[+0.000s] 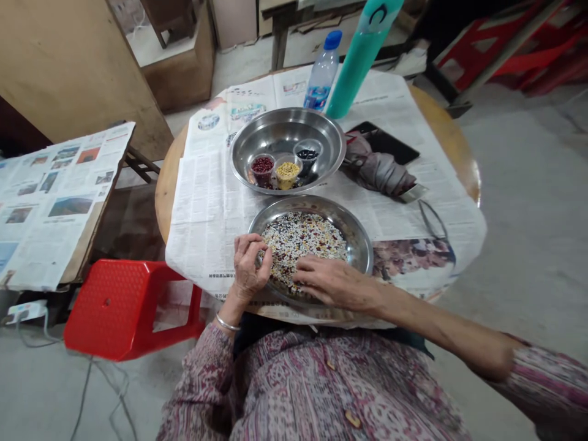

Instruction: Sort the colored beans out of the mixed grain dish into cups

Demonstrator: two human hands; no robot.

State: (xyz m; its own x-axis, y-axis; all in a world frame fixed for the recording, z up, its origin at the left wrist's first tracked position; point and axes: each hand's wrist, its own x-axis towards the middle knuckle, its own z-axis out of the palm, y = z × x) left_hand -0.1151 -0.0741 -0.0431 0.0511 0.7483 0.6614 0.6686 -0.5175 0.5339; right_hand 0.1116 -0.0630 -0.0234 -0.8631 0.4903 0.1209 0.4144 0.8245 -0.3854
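In the head view, a steel bowl of mixed white, dark red, yellow and black grains and beans stands at the near table edge. My left hand is at its left rim, fingers curled in with thumb near the index; anything held there is hidden. My right hand reaches over the bowl from the right, its fingers stretched and slightly apart, tips touching the grains. Behind sits a larger steel bowl holding three clear cups: red beans, yellow kernels and black beans.
Newspaper covers the round table. A water bottle, a teal bottle, a dark flat tablet-like object and a folded grey umbrella stand or lie beyond the bowls. A red stool is at the left.
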